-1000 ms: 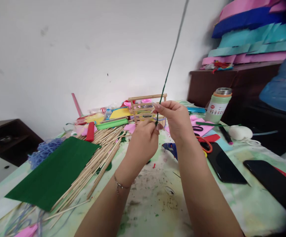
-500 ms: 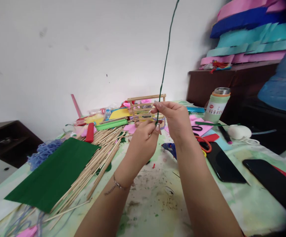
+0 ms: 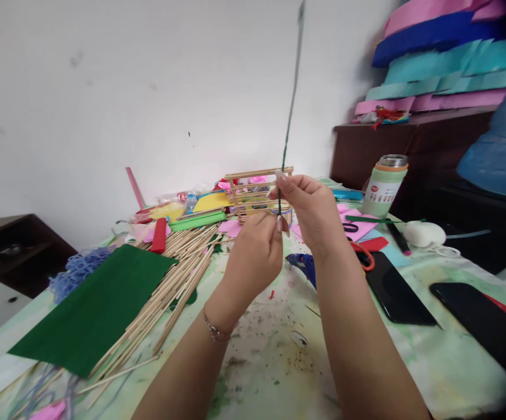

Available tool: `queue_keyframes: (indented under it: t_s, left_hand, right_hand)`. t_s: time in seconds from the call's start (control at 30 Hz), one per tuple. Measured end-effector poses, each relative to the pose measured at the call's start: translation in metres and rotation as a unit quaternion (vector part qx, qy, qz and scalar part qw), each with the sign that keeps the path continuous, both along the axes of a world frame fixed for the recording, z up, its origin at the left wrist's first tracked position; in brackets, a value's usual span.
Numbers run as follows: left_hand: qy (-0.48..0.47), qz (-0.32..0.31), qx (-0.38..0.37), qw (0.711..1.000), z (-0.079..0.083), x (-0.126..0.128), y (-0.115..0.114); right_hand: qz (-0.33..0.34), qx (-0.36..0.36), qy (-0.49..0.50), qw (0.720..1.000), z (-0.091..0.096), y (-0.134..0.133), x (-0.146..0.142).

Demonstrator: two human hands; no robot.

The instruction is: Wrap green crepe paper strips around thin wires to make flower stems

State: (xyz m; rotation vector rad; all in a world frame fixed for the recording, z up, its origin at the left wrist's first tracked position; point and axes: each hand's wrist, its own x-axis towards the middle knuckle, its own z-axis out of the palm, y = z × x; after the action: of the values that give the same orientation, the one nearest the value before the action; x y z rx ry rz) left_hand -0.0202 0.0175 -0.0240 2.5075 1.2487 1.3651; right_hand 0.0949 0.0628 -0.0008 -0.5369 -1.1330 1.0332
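A long, thin dark green stem (image 3: 287, 131), like wrapped wire, rises almost upright from my hands, its upper part smeared grey by motion. My left hand (image 3: 259, 245) pinches its lower end between thumb and fingers. Just above, my right hand (image 3: 309, 204) grips the same stem between thumb and fingertips. Behind my hands stands a small rack of wooden sticks (image 3: 235, 195), partly hidden by them. A blue glue gun (image 3: 303, 265) lies on the table beside my right forearm, which covers part of it.
To the left lie a dark green sheet (image 3: 99, 303), a pile of thin wooden sticks (image 3: 165, 291) and blue yarn (image 3: 80, 271). On the right are orange-handled scissors (image 3: 369, 259), a black phone (image 3: 399, 291), another dark phone (image 3: 475, 321), a green bottle (image 3: 384, 189) and white thread (image 3: 423, 233).
The stem's upper part has swung slightly left and now looks blurred. My left hand has turned a little, and my right fingertips have shifted slightly on the stem.
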Motion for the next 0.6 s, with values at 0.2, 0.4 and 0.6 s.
queue_keyframes:
  t_s: [0.2,0.4,0.6]
  left_hand:
    - [-0.085,-0.100,-0.090,0.987,0.007,-0.010,-0.001]
    - [-0.117,-0.070,-0.089,0.987,0.006,-0.012,0.002]
    - [-0.147,-0.010,-0.045,0.988,0.005,-0.013,0.006]
  right_hand:
    - [0.196,0.026,-0.094,0.976,-0.003,-0.002,0.015]
    - [0.119,0.012,-0.060,0.991,-0.002,-0.002,0.007]
    - [0.089,0.008,-0.091,0.992,-0.003,0.000,0.002]
